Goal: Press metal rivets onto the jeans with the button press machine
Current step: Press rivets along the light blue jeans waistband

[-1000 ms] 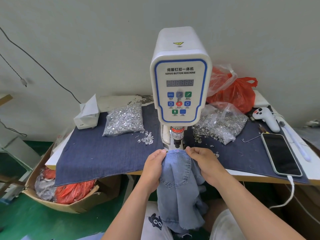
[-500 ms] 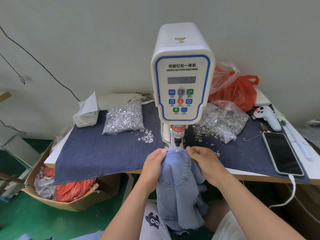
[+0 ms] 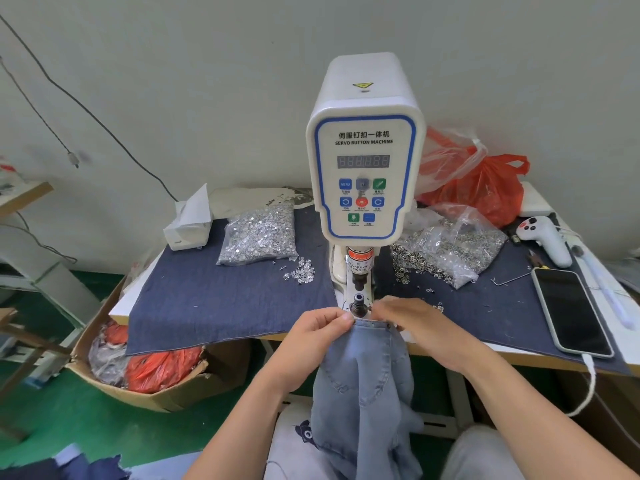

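White machine [image 3: 365, 147] front panel — "伺服钉扣一体机", "SERVO BUTTON MACHINE", blue "MENU" key [image 3: 345, 184], red collar label [image 3: 360, 263] — "CARE OF FINGER"

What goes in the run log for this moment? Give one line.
left hand: pinches jeans edge | right hand: pinches jeans edge | jeans: just in front of the press die | rivet: none seen on die

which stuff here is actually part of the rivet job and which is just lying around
In use: jeans, button press machine, left hand, right hand, both pinching the denim edge, rivet bags.

Lying about: phone, tissue box, red plastic bag, white controller.
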Motion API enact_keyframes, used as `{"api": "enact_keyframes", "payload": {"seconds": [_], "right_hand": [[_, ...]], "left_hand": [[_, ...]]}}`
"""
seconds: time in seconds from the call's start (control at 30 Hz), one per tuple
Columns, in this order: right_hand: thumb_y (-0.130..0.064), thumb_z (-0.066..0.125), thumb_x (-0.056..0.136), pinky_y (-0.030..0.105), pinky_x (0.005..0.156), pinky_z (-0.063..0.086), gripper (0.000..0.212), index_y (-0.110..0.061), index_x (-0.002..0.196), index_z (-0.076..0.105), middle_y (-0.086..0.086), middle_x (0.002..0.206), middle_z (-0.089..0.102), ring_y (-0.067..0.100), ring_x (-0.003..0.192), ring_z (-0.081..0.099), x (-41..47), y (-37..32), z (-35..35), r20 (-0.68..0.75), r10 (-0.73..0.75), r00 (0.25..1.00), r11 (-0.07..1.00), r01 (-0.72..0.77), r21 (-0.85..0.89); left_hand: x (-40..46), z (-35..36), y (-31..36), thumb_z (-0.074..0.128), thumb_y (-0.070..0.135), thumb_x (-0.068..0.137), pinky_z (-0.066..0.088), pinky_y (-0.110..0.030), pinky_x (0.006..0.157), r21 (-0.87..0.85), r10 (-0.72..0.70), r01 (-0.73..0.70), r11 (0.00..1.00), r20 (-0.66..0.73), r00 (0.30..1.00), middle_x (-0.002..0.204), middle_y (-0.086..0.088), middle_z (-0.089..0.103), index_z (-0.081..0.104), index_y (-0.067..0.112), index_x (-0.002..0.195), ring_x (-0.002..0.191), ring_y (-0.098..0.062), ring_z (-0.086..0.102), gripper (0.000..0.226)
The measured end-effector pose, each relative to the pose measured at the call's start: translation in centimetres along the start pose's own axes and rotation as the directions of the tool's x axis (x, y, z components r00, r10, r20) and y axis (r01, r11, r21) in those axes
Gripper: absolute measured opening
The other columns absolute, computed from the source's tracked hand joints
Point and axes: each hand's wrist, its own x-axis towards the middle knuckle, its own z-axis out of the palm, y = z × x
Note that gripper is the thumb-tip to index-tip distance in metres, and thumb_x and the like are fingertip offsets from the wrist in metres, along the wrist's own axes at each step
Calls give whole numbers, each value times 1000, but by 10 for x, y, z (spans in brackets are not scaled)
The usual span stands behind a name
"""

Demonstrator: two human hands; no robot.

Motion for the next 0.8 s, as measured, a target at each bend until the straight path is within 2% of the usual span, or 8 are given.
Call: {"api": "enact_keyframes", "payload": {"seconds": [0.1, 0.23, 0.33, 0.47, 0.53, 0.63, 0.7, 0.8], "right_hand": [[-55, 64, 91, 18, 81, 40, 31, -26, 83, 71, -6, 89, 64, 6, 93, 51, -5, -5, 1, 57, -192, 980, 920, 200, -337], [-15, 64, 98, 31, 81, 37, 21, -11, 77, 67, 5, 83, 57, 15, 83, 50, -8, 0, -2, 40, -164, 986, 971, 154, 180], [-19, 71, 90, 34, 77, 42, 17, -7, 81, 64, 11, 86, 58, 19, 82, 54, -10, 8, -3, 71, -81, 994, 906, 44, 421], [-20, 71, 84, 34, 70, 41, 19, -8, 75, 59, 12, 79, 53, 21, 76, 50, -12, 14, -8, 12, -25, 1000, 835, 14, 550], [-26, 70, 91, 30, 64, 36, 31, -15, 65, 56, 6, 70, 47, 18, 70, 44, -10, 15, -13, 9, 1, 1000, 930, -4, 368], [-44, 64, 98, 22, 57, 27, 46, -24, 60, 50, -7, 62, 40, 9, 61, 35, -8, 11, -16, 91, -59, 994, 981, 74, -181], [-40, 64, 99, 15, 58, 32, 37, -29, 63, 63, -17, 63, 49, 0, 61, 40, -8, 11, -16, 130, -93, 987, 977, 116, -179], [-39, 63, 100, 26, 66, 33, 38, -11, 74, 64, 0, 70, 48, 11, 70, 41, -4, 17, -18, 97, -44, 994, 992, 55, -116]], "left_hand": [[0, 2, 2, 53, 51, 106, 42, -37, 81, 211, 47, -59, 976, 60, 997, 89, -7, 61, 72, 9, 99, 84, -21, 51, 47], [-3, -3, -5, 36, 69, 103, 40, -25, 81, 446, -18, -35, 894, 114, 993, 87, 8, 49, 59, -1, 98, 83, -9, 44, 74], [-4, -8, -8, 39, 60, 107, 37, -14, 74, 494, 41, -131, 859, 188, 981, 79, 13, 38, 55, 1, 93, 76, -6, 37, 63], [-3, -12, -16, 49, 50, 108, 46, -35, 98, 554, 75, -149, 819, 154, 985, 100, 4, 59, 68, 20, 102, 105, -11, 53, 36], [-5, -10, -15, 48, 50, 109, 47, -43, 103, 468, 84, -122, 875, 100, 991, 107, 0, 64, 69, 11, 102, 111, -17, 57, 44], [-7, -5, -14, 46, 49, 110, 50, -44, 97, 255, 28, -50, 966, 89, 996, 108, -16, 70, 65, -1, 107, 100, -34, 63, 53], [-6, -4, -13, 46, 50, 110, 49, -38, 88, 231, -13, -7, 973, 85, 996, 100, -12, 69, 62, -2, 106, 89, -24, 62, 55], [-2, 0, -10, 43, 47, 111, 48, -38, 86, 331, -40, 14, 944, 72, 997, 100, -10, 69, 64, 4, 106, 90, -17, 60, 48]]}}
